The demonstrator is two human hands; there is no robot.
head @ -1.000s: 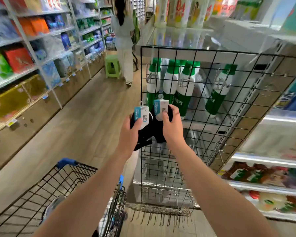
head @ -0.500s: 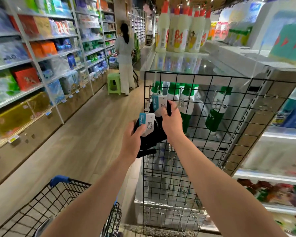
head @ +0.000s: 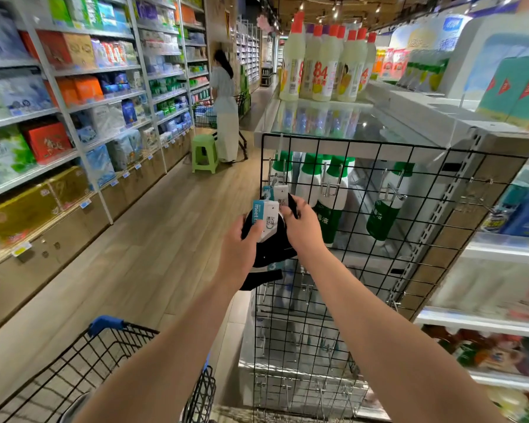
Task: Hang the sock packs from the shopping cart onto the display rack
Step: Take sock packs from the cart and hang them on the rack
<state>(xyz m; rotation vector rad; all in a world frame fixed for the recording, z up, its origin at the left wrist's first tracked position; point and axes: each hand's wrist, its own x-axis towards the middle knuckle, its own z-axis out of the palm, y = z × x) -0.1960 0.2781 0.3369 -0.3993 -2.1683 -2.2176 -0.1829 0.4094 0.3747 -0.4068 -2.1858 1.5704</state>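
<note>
black sock packs [head: 271, 248], green stool [head: 204, 152]

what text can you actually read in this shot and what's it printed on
"84": big red digits on the white bottles on top of the shelf unit.
"meet": blue edge of the front sock pack card; its Chinese characters are too small to be sure of.
"3": teal edge of the rear sock pack card.
"液": green-and-white bottle.
Shelf price tags: blurred, unreadable.
</note>
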